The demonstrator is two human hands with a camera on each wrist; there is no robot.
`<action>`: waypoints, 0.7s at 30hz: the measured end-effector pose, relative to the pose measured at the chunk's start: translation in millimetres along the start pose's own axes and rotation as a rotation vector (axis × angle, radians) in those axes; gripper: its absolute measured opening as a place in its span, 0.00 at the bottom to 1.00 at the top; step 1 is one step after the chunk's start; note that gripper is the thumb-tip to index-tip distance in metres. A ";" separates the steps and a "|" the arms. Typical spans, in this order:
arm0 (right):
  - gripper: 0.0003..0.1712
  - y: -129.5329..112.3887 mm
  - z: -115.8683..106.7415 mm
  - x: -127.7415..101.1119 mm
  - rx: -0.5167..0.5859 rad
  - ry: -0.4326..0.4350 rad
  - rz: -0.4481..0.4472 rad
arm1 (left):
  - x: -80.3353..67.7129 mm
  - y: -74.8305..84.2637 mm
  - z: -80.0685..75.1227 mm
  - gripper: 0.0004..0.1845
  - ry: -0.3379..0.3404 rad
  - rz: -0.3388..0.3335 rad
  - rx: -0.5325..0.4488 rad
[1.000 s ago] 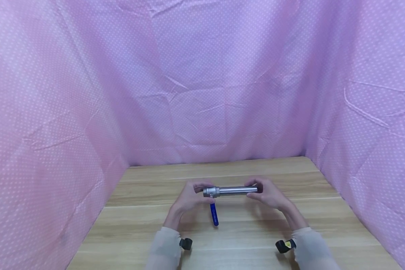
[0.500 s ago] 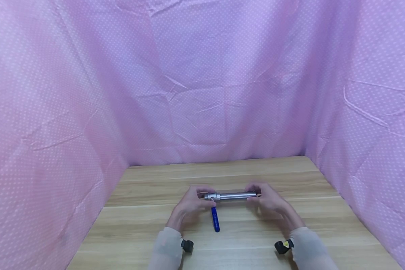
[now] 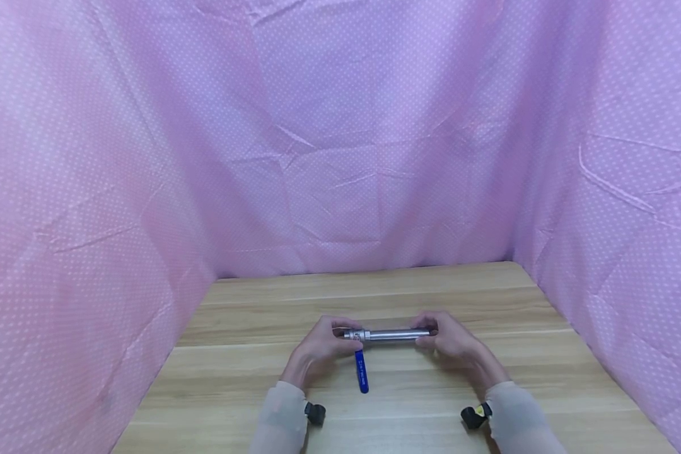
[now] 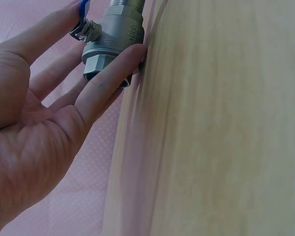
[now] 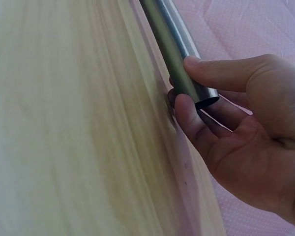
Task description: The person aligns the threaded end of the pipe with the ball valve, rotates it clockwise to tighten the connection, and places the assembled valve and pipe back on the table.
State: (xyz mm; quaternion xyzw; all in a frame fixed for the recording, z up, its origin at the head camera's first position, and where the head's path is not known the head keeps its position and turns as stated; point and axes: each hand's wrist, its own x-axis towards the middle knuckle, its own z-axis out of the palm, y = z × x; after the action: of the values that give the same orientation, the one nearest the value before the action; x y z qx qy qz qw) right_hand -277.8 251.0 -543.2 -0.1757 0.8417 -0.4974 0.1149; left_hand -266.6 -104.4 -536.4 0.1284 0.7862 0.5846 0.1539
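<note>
A steel ball valve (image 3: 355, 335) with a blue lever handle (image 3: 362, 372) is joined to a straight metal pipe (image 3: 394, 335), lying crosswise in the head view. My left hand (image 3: 323, 343) holds the valve body at the left end, thumb by the handle's root. In the left wrist view, the fingers curl about the valve (image 4: 115, 42), whose hex end faces the palm. At the other end my right hand (image 3: 451, 339) grips the pipe between thumb and fingers. Its open round end shows in the right wrist view, where the pipe (image 5: 174, 44) runs up and away.
The wooden tabletop (image 3: 397, 410) lies under both hands. Pink dotted cloth (image 3: 340, 157) hangs behind it and along both sides. Each wrist carries a small black camera, such as the left one (image 3: 315, 414).
Both hands have lowered the joined valve and pipe slightly toward the table and the person. Their holds at the two ends look the same.
</note>
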 end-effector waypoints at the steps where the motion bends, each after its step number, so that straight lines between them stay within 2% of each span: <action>1: 0.20 0.6 0.1 0.2 -0.004 0.003 0.005 | 0.0 0.0 -0.1 0.24 -0.003 0.001 0.006; 9: 0.18 3.0 0.2 2.4 -0.025 0.009 0.018 | -0.4 0.0 -3.6 0.28 -0.038 0.014 0.046; 14: 0.19 4.0 -1.1 2.1 -0.001 0.006 0.026 | -0.5 -2.4 -6.3 0.31 -0.060 0.012 -0.033; 17: 0.18 5.7 -2.3 0.3 0.029 0.023 0.026 | -3.0 -3.8 -8.4 0.32 -0.036 -0.013 -0.072; 21: 0.17 6.8 -5.3 -0.8 0.061 0.066 0.035 | -8.7 -3.8 -12.9 0.35 0.045 -0.049 -0.075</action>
State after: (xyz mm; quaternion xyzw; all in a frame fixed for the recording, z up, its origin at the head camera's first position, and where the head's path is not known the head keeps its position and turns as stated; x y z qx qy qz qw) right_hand -280.2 258.5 -546.7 -0.1410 0.8325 -0.5262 0.1010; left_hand -263.8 -120.2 -535.8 0.0902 0.7700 0.6124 0.1550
